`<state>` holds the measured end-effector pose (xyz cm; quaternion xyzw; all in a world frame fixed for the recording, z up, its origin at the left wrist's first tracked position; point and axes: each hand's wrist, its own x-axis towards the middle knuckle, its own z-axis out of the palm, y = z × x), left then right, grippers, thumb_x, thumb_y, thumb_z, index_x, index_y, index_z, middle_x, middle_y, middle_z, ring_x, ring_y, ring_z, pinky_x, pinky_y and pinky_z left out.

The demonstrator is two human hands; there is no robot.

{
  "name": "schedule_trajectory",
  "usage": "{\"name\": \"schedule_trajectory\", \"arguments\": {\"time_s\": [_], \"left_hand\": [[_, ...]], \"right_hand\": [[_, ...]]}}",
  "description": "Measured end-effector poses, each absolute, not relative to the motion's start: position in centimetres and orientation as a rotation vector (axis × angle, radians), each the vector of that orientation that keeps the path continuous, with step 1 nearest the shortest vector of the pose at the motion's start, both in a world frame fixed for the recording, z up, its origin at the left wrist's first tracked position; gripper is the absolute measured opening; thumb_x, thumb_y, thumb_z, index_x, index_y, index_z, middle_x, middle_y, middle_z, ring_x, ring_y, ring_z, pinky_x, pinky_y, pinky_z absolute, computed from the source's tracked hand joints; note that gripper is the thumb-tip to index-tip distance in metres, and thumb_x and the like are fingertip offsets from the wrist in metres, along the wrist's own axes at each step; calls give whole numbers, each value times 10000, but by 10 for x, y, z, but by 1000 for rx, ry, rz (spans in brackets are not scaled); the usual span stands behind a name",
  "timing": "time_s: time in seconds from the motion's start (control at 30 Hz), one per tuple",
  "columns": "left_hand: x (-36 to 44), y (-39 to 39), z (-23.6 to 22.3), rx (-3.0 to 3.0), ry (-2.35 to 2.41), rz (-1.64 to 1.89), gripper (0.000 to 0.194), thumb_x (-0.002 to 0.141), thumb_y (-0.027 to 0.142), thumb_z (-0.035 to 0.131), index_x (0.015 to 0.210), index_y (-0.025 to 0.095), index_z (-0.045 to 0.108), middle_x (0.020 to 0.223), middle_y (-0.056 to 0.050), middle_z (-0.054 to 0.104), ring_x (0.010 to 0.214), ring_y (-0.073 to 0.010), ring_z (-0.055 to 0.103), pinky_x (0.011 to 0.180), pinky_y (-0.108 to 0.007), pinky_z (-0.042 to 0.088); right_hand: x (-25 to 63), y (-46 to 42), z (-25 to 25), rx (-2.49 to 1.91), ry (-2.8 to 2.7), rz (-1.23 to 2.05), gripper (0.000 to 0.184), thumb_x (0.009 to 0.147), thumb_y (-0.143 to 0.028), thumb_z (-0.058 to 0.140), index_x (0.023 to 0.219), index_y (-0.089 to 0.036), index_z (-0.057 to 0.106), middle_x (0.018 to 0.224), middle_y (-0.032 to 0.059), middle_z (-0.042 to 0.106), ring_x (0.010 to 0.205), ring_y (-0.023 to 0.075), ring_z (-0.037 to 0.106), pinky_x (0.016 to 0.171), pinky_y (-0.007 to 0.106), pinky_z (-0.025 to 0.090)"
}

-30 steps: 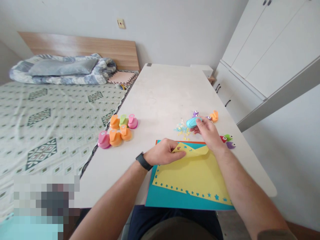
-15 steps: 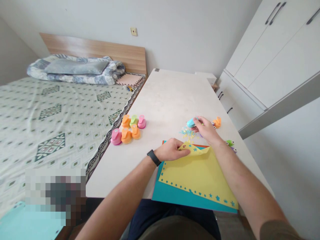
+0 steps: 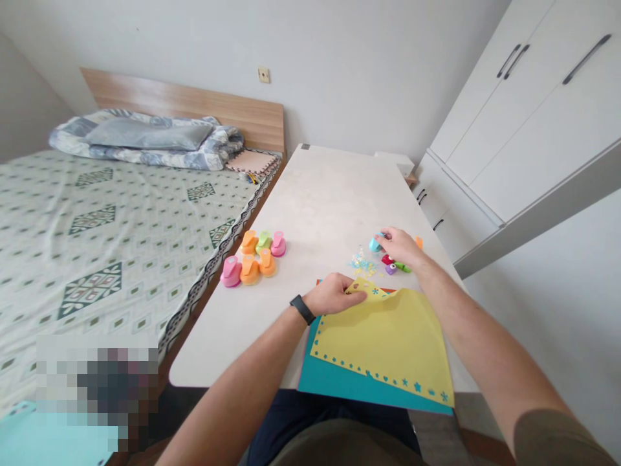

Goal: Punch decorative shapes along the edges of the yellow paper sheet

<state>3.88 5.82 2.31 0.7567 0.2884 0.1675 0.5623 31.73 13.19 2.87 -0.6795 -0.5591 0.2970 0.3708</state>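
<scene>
My left hand is closed on the far edge of a yellow sheet of paper, thumb on top, with that edge bent up. Small shapes such as stars and flowers are punched along the sheet's edges. Beneath it lies a teal sheet, and a strip of red paper shows at the far side. My right hand grips a light blue craft punch above the table, beyond the paper. Small blue and yellow paper cutouts are scattered just left of it. Small red, purple and green punches lie under my right wrist.
On the left of the white table stand several pink, orange and green craft punches. An orange punch is partly hidden behind my right arm. A bed flanks the table's left side; white cabinets stand on the right.
My right hand has moved slightly right with the light blue punch, away from the cutouts. The small punches beneath it show more. My left hand keeps hold of the yellow sheet.
</scene>
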Motion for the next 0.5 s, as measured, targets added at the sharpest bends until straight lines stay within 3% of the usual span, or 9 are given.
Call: {"name": "schedule_trajectory", "arguments": {"time_s": [0.23,0.37,0.5], "left_hand": [[38,58,24,1726,681,386,478,901,598,606,761,142,633,671,0,563,568,-97,465,498,-204,330],[37,58,25,1750,702,404,475,889,599,614,731,151,613,648,9,547,556,-93,451,488,-204,320],[37,58,26,1743,705,418,490,883,611,611,694,161,568,640,11,537,550,-90,440,483,-206,313]], "right_hand": [[310,146,30,-1997,-1586,726,346,824,-396,820,1079,-203,690,890,45,790,582,147,669,507,231,443],[306,153,30,-2094,-1684,612,242,934,-367,683,1119,-216,721,1005,69,798,723,166,714,641,247,485],[303,154,27,-2137,-1728,467,266,971,-335,595,1158,-208,735,1085,95,796,901,216,740,793,287,513]]}}
